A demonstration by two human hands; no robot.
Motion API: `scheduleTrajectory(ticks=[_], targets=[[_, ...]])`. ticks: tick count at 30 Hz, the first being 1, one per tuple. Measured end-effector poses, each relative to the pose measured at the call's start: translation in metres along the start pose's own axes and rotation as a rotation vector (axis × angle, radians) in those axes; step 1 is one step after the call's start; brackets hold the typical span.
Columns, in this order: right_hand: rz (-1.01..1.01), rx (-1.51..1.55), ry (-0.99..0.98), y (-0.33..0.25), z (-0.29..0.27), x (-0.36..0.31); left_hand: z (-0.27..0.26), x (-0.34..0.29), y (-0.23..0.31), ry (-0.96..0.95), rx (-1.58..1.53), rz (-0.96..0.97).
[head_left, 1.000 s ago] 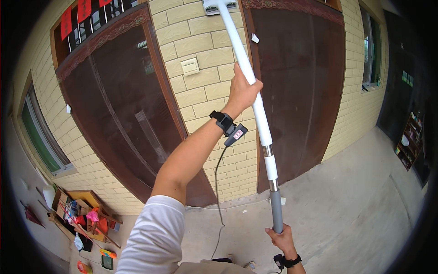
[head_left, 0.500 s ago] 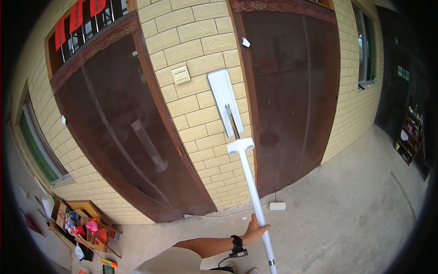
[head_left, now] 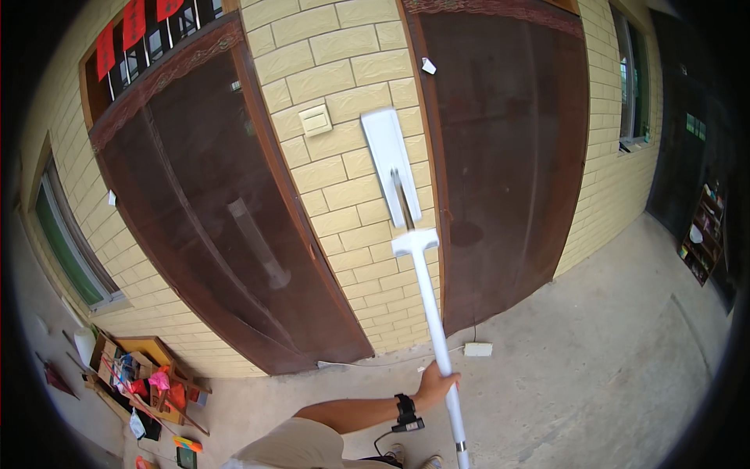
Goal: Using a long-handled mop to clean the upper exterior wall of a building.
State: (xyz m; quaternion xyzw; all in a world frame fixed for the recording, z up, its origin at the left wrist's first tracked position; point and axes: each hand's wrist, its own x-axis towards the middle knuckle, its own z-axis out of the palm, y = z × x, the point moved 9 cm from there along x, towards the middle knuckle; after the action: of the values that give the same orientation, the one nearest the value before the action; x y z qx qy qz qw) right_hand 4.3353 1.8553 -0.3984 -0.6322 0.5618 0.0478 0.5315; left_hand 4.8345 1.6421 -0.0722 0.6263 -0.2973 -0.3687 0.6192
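White flat mop with a long round pole and rectangular head (head_left: pixel 431 309): pole runs through the left hand (head_left: pixel 435 386), fingers wrapped round it, gripping. Head end sits well above the hand, beyond a white T-shaped collar (head_left: pixel 415 241), in front of the cream brick wall (head_left: pixel 344 199), between two brown screened doorways; can't tell if it touches. Rest of pole, with silver ring, drops below the hand to the lower edge. Right hand out of view, grip can't be told.

Containers: brown wooden shelf unit (head_left: pixel 710 252), far right, holds small mixed items plus one white piece, too small to identify. Lower left, jumbled brown cardboard boxes (head_left: pixel 142 365) with a crumpled bright-pink bundle (head_left: pixel 159 379) and red pieces among them; depth of contents unclear. White rectangular box (head_left: pixel 478 349) on the concrete floor near the right doorway, contents hidden.
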Motion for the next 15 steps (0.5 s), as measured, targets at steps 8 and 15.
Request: scheduleTrajectory(ticks=[8,15], targets=[[-0.622,0.340,0.242,-0.385,-0.112,0.012,-0.046,0.089,0.327,-0.006,-0.046,0.489],[-0.621,0.102,0.703,-0.449,-0.158,0.023,-0.066,0.091,0.402,0.037,-0.210,0.434]])
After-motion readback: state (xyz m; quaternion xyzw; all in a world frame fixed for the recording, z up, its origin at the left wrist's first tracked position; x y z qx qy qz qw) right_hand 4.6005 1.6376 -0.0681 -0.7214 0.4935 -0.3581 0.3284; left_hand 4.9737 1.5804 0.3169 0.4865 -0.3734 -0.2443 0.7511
